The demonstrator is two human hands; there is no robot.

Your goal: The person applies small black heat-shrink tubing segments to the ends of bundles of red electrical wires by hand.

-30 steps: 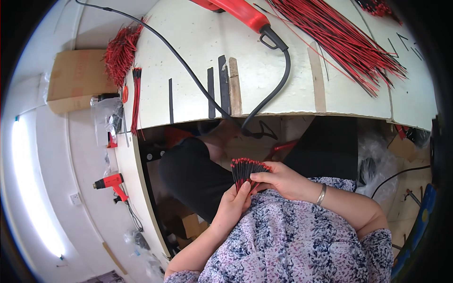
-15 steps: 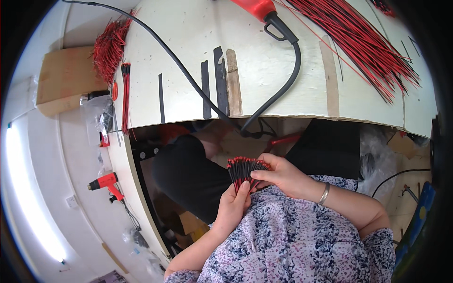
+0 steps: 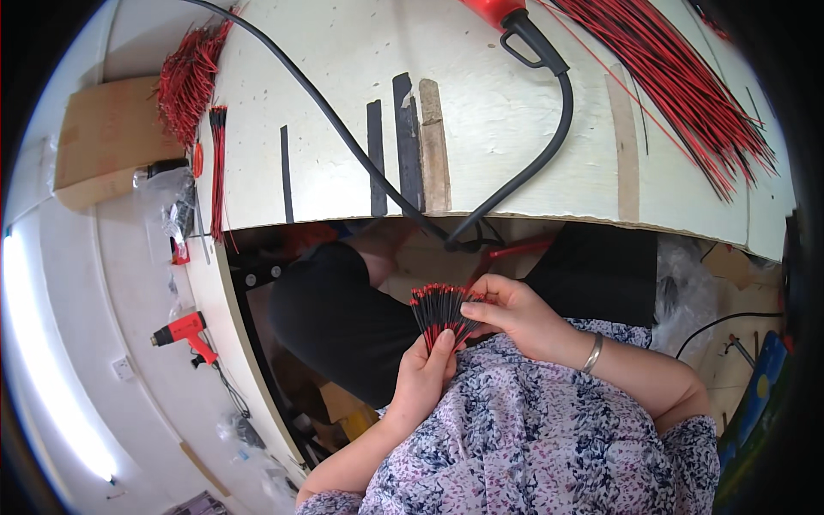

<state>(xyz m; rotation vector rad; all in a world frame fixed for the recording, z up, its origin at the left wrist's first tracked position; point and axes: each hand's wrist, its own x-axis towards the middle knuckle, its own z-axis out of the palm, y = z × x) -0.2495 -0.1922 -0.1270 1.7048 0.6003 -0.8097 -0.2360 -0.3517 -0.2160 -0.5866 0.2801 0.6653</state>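
Note:
A fanned bundle of thin black-and-red wires (image 3: 439,311) with red tips is held over my lap, below the table edge. My left hand (image 3: 422,371) grips the lower part of the bundle, thumb laid across the front. At the bundle's right side, my right hand (image 3: 519,316) pinches some of the wires between thumb and fingers near the tips. A metal bangle (image 3: 594,352) circles my right wrist. The lower ends of the wires are hidden behind my left hand and the patterned shirt.
On the white table (image 3: 343,69) lie a large pile of red and black wires (image 3: 661,77), a smaller wire bundle (image 3: 218,172) and a red tool (image 3: 502,10) with a thick black cable (image 3: 558,129). Left are a red heat gun (image 3: 186,333) and a cardboard box (image 3: 116,137).
My right thumb and fingers have shifted slightly right along the bundle's tips. The left hand keeps its hold. The view has turned a little, so the table appears shifted.

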